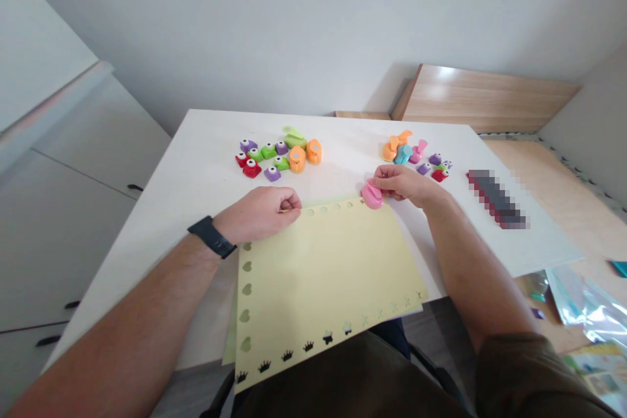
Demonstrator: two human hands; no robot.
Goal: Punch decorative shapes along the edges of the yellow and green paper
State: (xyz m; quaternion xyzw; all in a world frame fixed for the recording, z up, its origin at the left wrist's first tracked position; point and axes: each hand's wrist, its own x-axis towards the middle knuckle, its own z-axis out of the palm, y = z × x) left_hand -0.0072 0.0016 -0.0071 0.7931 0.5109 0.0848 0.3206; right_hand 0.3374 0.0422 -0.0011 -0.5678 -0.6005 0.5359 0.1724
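Note:
A pale yellow sheet of paper (328, 261) lies at the table's front, its near edge hanging over my lap. Hearts are cut along its left side, crowns and other small shapes along the near edge, and round holes along the far edge. My left hand (262, 212), wearing a dark watch, pinches the sheet's far edge. At the far right corner sits a pink paper punch (372, 196) on the paper's edge. The fingers of my right hand (404, 183) are closed on its lever. Other sheets show beneath the yellow one.
On the white table (206, 163), several small red, green and purple punches (268, 151) and larger orange punches (297, 160) stand at the back left. More punches (403, 154) cluster at the back right. A blurred dark-and-red object (497, 199) lies at the right. Plastic bags (578, 304) rest lower right.

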